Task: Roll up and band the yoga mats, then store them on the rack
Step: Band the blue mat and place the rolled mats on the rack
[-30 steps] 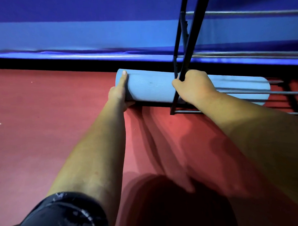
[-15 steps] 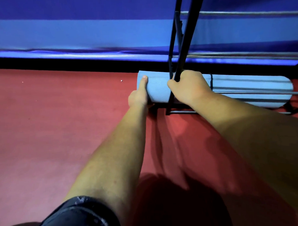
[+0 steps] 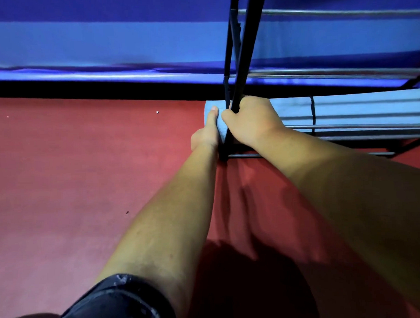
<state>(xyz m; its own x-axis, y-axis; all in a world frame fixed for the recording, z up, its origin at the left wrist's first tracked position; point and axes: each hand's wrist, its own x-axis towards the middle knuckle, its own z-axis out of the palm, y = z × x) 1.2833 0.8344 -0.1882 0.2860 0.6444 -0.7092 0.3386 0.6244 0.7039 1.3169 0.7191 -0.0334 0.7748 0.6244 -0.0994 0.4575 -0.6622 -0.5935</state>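
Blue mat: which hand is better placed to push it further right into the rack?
Left. The left hand sits against the blue mat's exposed left end, in line to push it lengthwise. The right hand curls over the mat's top beside the rack's black upright, so probably only steadies.

I've pushed the mat [image 3: 345,106] further right into the rack [image 3: 234,62]. Only a short stub now sticks out past its end frame, and my left hand [image 3: 204,135] has closed up almost against my right hand [image 3: 253,119].
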